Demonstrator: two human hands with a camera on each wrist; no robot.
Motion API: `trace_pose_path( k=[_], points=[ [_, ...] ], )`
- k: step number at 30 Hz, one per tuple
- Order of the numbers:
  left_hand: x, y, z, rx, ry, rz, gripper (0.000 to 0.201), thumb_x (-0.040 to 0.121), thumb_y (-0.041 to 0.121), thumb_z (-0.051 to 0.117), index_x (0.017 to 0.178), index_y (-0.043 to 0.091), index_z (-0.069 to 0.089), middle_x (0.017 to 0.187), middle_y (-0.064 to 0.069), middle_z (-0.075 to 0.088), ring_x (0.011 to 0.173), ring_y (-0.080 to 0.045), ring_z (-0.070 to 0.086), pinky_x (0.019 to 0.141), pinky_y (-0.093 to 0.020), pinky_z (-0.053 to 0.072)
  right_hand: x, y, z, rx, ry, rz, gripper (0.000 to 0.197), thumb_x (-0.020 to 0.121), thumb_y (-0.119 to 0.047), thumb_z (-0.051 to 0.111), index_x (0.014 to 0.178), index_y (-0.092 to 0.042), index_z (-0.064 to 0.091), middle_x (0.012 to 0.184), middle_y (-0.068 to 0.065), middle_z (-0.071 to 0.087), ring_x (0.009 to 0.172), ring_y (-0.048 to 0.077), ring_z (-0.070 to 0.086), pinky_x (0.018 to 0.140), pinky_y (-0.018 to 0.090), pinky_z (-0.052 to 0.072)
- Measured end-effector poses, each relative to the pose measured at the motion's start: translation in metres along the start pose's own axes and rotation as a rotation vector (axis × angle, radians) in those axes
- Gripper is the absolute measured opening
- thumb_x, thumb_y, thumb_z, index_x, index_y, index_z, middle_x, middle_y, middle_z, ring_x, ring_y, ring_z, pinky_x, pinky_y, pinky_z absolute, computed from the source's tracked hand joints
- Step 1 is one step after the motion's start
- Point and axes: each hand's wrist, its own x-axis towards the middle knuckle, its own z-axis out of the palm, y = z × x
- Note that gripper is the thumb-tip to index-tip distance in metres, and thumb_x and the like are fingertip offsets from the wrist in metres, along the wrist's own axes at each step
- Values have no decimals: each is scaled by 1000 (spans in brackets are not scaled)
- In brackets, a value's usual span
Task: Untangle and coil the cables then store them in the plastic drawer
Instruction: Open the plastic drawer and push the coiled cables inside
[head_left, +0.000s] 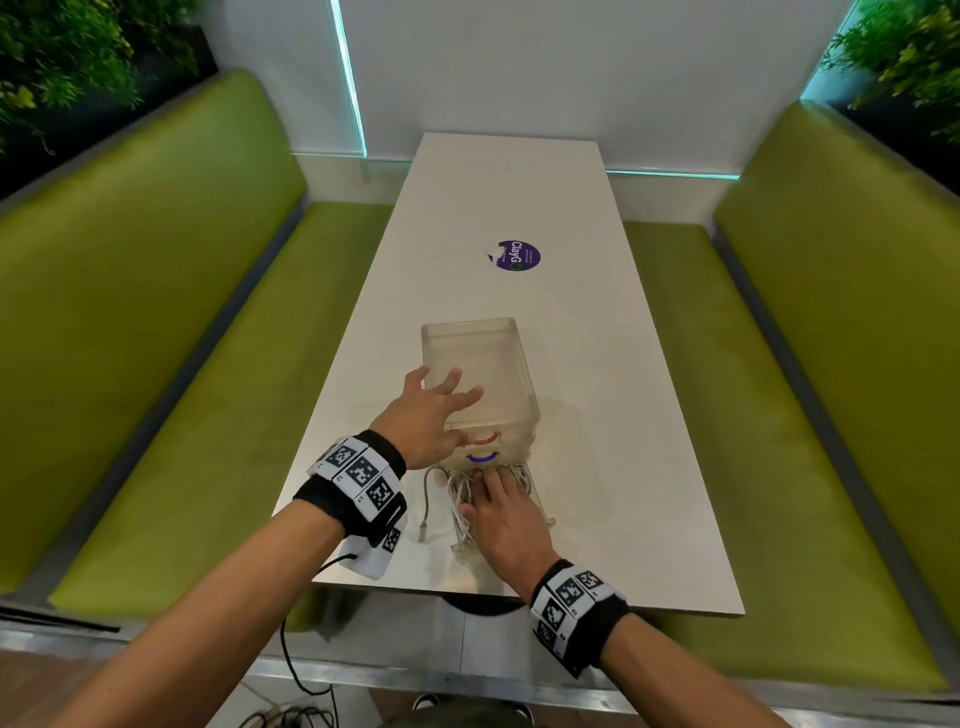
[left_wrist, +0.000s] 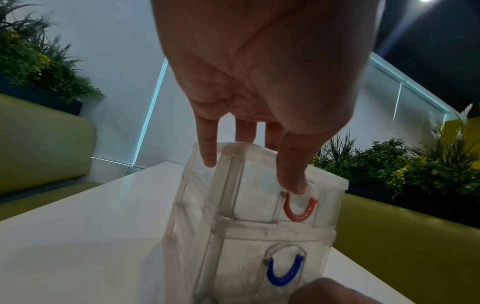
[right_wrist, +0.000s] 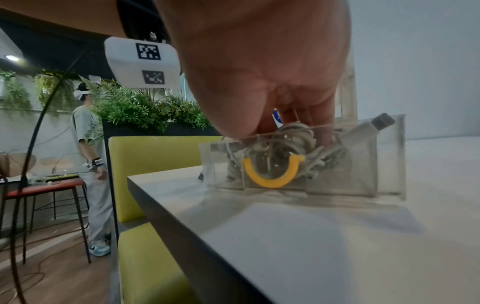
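Observation:
A clear plastic drawer unit stands on the white table, with a red handle above a blue handle. My left hand lies open on its top, thumb at the front edge by the red handle. The bottom drawer, with a yellow handle, is pulled out toward me. It holds a bundle of grey-white cables. My right hand presses down on the cables. One cable end trails out onto the table at the left.
A white adapter with a dark tip lies in the drawer's right side. A purple sticker marks the table's middle. Green benches flank the table. A person stands far off to the left.

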Motion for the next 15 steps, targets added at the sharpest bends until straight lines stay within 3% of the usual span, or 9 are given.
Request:
trace_pose_path(
  k=[5,9,15],
  points=[
    [2,2,-3,-5,-14,-11,65,92,46,53,149,37,23,161,4,11,146,-31,-6,117,-46,19,-10,-9,-9,-15,-4,22,62,90,-54,40,123,-5,57,117,11,55,105,28,51,97,38,45],
    [2,2,-3,-15,-5,-18,65,92,47,54,148,37,24,161,4,11,146,-31,-7,117,-46,18,-4,-16,-8,39,48,125,59,86,-56,42,108,-5,63,106,9,57,98,27,52,91,37,47],
    [0,3,-3,-37,-1,-24,66,91,49,54,148,37,24,161,4,11,146,-31,-7,117,-44,16,-1,-18,-2,38,-17,167,51,81,-49,51,98,-3,66,99,12,59,91,32,57,81,44,53]
  ],
)
